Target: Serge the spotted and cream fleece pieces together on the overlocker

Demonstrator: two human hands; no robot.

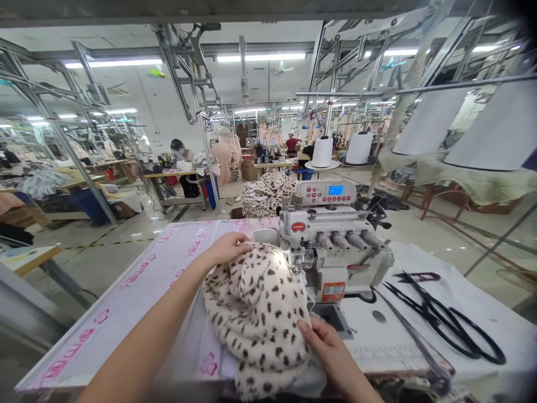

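Note:
A cream fleece fabric with dark spots [255, 313] lies bunched on the table in front of a white overlock sewing machine [331, 246]. My left hand [229, 246] rests on the far edge of the fabric, fingers curled over it near the machine's presser foot. My right hand [325, 341] grips the near right edge of the fabric, thumb on top, just before the machine's base.
Large black scissors [444, 316] lie on the white table [126, 296] to the right of the machine. A pile of the same spotted fabric [266, 193] sits behind it. White thread cones [322, 151] stand beyond. Other people work at distant tables.

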